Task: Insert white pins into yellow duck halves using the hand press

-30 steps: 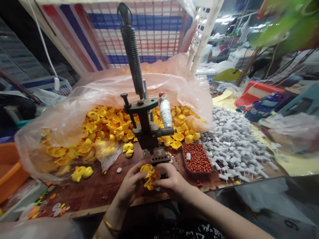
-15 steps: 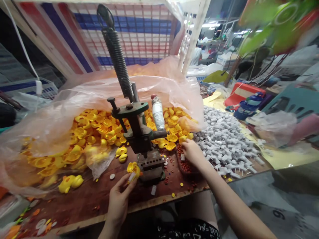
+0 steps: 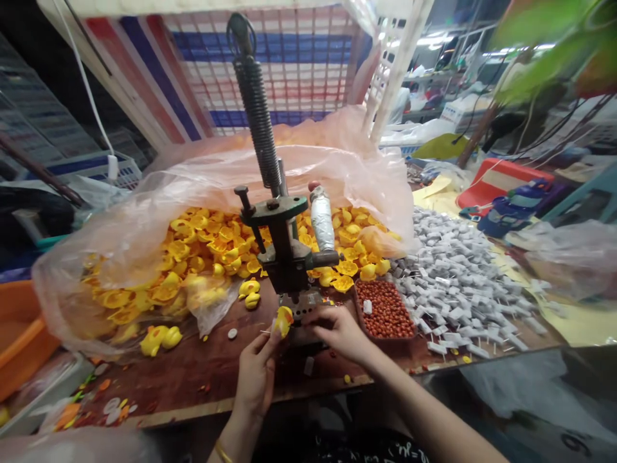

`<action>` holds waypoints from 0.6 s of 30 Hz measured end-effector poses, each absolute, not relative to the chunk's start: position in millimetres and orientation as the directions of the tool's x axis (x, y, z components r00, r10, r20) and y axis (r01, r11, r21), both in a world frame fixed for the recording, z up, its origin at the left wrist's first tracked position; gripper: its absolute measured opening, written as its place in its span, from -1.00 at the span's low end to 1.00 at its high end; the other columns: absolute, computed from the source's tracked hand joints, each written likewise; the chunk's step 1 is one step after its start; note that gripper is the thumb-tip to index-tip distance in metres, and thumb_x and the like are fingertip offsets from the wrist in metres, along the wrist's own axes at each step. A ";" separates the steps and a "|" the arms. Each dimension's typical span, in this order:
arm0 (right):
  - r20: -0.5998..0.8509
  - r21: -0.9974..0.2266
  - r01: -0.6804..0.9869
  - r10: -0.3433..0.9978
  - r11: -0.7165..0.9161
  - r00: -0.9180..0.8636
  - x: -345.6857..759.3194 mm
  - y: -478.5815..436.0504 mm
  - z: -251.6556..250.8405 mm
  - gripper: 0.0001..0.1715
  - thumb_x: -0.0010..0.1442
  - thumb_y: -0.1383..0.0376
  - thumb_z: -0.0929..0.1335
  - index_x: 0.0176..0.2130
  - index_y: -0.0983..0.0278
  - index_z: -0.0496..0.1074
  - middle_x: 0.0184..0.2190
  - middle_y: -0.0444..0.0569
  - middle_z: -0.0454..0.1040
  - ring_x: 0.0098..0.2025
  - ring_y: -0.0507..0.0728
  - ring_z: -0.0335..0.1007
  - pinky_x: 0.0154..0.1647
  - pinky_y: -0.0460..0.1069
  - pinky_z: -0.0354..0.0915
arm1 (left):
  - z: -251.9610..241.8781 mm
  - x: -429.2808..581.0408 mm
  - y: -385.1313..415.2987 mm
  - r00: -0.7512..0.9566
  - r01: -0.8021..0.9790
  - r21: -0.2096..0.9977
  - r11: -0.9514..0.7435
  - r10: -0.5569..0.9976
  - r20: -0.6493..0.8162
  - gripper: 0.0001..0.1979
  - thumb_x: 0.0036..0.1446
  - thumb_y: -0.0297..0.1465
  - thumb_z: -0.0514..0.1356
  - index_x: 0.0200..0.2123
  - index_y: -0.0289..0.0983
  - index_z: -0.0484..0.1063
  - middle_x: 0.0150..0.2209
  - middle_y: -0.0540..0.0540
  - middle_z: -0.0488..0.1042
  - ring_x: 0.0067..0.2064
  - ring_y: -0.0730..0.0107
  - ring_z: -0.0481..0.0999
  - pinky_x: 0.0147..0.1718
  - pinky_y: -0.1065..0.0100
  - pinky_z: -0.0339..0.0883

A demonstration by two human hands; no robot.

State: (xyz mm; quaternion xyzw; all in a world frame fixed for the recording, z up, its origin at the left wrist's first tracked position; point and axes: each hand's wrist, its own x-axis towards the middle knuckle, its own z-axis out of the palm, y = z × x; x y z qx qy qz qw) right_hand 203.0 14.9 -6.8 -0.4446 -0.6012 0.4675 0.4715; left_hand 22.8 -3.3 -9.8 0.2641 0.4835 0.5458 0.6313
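My left hand [image 3: 257, 370] pinches a small yellow plastic duck piece [image 3: 283, 319] and holds it up just in front of the base of a dark metal hand press [image 3: 285, 257] with a tall spring. My right hand [image 3: 340, 331] is at the press base beside the piece, its fingers pinched together on something too small to make out. Right of that hand a shallow tray of small red-brown beads [image 3: 385, 307] lies on the wooden table [image 3: 193, 373].
A big clear plastic bag [image 3: 144, 212] full of yellow duck pieces lies behind the press. A heap of small grey parts [image 3: 453, 276] covers the right of the table. An orange tub [image 3: 22, 334] stands at the left. Behind the bag stands a striped crate.
My right hand has come back from the bead tray to the press base. The left hand has lifted the yellow piece closer to the press.
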 end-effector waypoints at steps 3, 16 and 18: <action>0.053 -0.994 -0.101 0.995 0.044 -0.088 173.3 8.3 -16.2 -0.94 -0.04 0.33 0.41 -0.44 0.25 0.49 -0.47 -0.13 0.53 -0.39 0.07 0.46 -0.31 -0.05 0.38 | -9.3 24.0 -4.3 -0.047 -0.429 0.863 0.267 0.947 -0.316 -0.64 -0.25 -0.24 0.45 -0.37 -0.35 0.61 -0.37 -0.16 0.60 -0.18 0.12 0.56 -0.16 0.21 0.43; -0.021 -0.971 -0.238 1.000 -0.016 0.019 159.7 3.7 -16.4 -0.77 -0.11 0.22 0.50 -0.49 0.26 0.42 -0.53 -0.14 0.48 -0.46 0.05 0.41 -0.36 -0.05 0.38 | -11.9 21.3 -2.3 -0.002 -0.461 0.842 0.279 0.949 -0.315 -0.69 -0.21 -0.26 0.45 -0.39 -0.33 0.61 -0.38 -0.14 0.60 -0.24 0.20 0.57 -0.19 0.28 0.42; -0.003 -0.979 -0.206 1.000 0.001 0.021 160.9 3.4 -18.0 -0.80 -0.08 0.23 0.48 -0.49 0.26 0.43 -0.52 -0.13 0.49 -0.45 0.06 0.41 -0.37 -0.05 0.37 | -13.6 20.6 -2.9 -0.008 -0.451 0.851 0.269 0.952 -0.306 -0.69 -0.21 -0.25 0.44 -0.39 -0.32 0.61 -0.37 -0.14 0.60 -0.23 0.20 0.56 -0.17 0.29 0.42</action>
